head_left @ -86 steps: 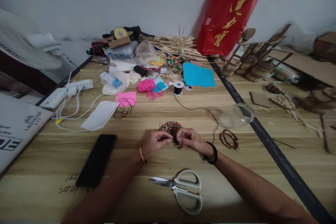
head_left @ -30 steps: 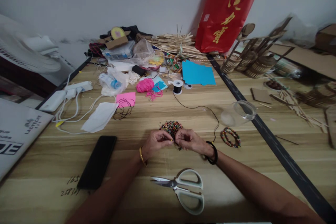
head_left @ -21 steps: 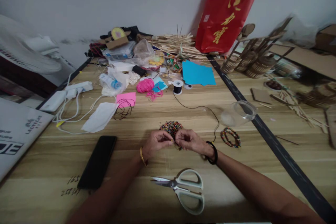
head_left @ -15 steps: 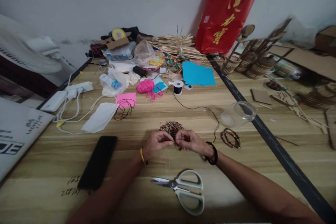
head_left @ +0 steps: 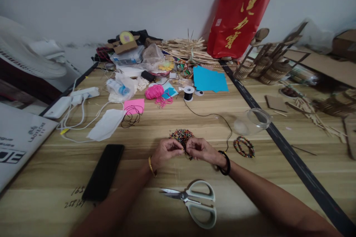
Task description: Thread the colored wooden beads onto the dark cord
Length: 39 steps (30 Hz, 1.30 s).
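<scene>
Thumb and fingers of my left hand (head_left: 168,152) are pinched together, with a tiny yellowish speck at the tips. Close beside it, my right hand (head_left: 202,149) is pinched too, its fingertips almost meeting the left ones. What each pinch holds is too small to make out. Just beyond the fingertips lies a heap of multicoloured beads (head_left: 181,134). A thin black cord (head_left: 213,114) runs from a spool (head_left: 188,94) and curves down beside my right wrist. Scissors (head_left: 194,202) with pale handles lie nearer me, blades slightly apart.
Beaded bracelets (head_left: 244,146) and a clear jar (head_left: 254,121) are at right. A black phone (head_left: 104,172) lies at left, near white paper (head_left: 107,124) and a power strip (head_left: 72,100). Pink yarn (head_left: 154,91), blue sheets (head_left: 210,79) and wooden sticks (head_left: 186,48) are farther back.
</scene>
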{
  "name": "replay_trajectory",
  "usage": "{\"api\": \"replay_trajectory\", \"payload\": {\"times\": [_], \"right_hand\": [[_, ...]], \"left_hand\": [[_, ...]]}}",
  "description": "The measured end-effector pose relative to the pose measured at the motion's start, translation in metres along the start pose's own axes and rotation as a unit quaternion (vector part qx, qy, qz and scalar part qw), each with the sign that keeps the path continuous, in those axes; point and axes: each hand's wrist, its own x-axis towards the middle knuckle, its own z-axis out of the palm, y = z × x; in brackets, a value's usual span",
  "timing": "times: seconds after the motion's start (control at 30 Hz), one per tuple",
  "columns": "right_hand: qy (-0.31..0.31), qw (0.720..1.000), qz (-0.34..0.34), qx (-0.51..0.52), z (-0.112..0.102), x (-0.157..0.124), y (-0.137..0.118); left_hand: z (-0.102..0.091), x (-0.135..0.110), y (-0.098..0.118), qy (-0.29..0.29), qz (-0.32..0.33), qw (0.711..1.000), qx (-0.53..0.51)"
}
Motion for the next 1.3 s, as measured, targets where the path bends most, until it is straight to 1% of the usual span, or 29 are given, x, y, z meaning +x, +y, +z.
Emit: {"api": "replay_trajectory", "payload": {"times": [0.33,0.53,0.83,1.3], "right_hand": [[-0.001,1.000,0.001,0.002,0.0004,0.0000,0.0003],[-0.002,1.000,0.007,0.002,0.0001,-0.0003,0.0000],[-0.001,1.000,0.008,0.003,0.0007,0.0003,0.0008],[-0.003,1.000,0.008,-0.001,0.0007,0.0001,-0.0010]], "left_hand": [[0.0011,0.0010,-0.0003,-0.015,-0.005,1.000,-0.006],[0.0010,0.0010,0.0000,-0.002,-0.004,1.000,-0.004],[-0.0010,0.0007,-0.0014,0.003,-0.002,1.000,-0.003],[0.0003,-0.0001,0.0003,-0.010,-0.001,1.000,0.008]]}}
